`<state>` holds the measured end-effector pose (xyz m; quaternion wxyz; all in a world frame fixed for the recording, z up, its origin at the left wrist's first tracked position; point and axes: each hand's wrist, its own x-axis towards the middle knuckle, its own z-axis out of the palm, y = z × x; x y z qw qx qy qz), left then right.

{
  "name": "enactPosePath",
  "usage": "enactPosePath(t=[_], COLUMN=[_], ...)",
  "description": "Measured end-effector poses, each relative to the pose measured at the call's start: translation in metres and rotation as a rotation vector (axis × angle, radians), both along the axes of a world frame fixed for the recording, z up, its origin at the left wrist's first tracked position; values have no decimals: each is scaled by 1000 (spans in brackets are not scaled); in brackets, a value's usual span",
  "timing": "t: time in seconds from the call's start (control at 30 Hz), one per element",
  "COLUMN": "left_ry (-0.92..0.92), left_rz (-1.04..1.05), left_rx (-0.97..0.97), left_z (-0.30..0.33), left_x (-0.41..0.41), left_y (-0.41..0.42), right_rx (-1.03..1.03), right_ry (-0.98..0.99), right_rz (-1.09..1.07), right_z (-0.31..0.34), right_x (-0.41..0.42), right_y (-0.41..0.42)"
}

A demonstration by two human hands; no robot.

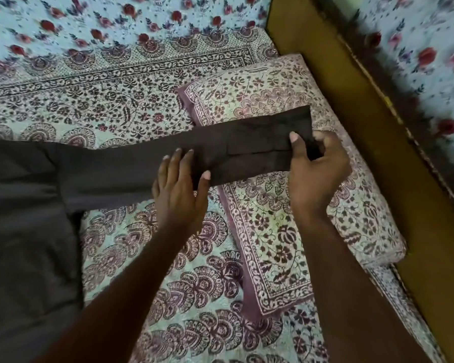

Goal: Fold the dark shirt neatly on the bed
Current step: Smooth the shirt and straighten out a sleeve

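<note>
The dark shirt (24,218) lies spread on the bed at the left, its body running out of the frame. One long sleeve (131,169) stretches rightward across the patterned sheet and onto a pillow. My left hand (180,189) rests flat on the sleeve's middle, fingers straight. My right hand (316,169) pinches the cuff end (273,132) between thumb and fingers, with the cuff lying on the pillow.
A patterned pillow (286,231) lies under the cuff at the right. The bed sheet (116,100) has a floral print. A brown bed frame edge (351,113) runs diagonally at the right, with another floral cloth (430,48) beyond it.
</note>
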<state>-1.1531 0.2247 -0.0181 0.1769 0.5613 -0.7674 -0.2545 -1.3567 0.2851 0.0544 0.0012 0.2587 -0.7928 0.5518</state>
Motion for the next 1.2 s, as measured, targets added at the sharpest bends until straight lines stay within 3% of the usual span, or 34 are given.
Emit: enactPosePath(t=[0.07, 0.17, 0.3, 0.4, 0.5, 0.6, 0.83, 1.0, 1.2], left_ry=[-8, -50, 24, 24, 45, -28, -305, -438, -496], left_rz=[-211, -375, -368, -411, -303, -125, 207, 198, 85], left_rx=[108, 58, 6, 29, -53, -114, -27, 19, 132], left_z=[-20, -40, -44, -41, -35, -38, -58, -54, -70], left_x=[-9, -19, -34, -40, -27, 20, 224, 339, 383], left_y=[-16, -16, -3, 3, 4, -5, -44, -82, -163], right_rx=[94, 279, 448, 607, 817, 894, 946, 872, 645], right_ry=[-43, -26, 629, 862, 775, 723, 670, 648, 589], right_rz=[-9, 26, 160, 499, 425, 335, 719, 986, 1158], right_z=[-12, -27, -30, -41, -48, -46, -62, -86, -109], right_x=[-14, -31, -15, 0, 3, 29, 146, 248, 364], right_y=[-7, -11, -11, -7, -3, -14, -59, -90, -144])
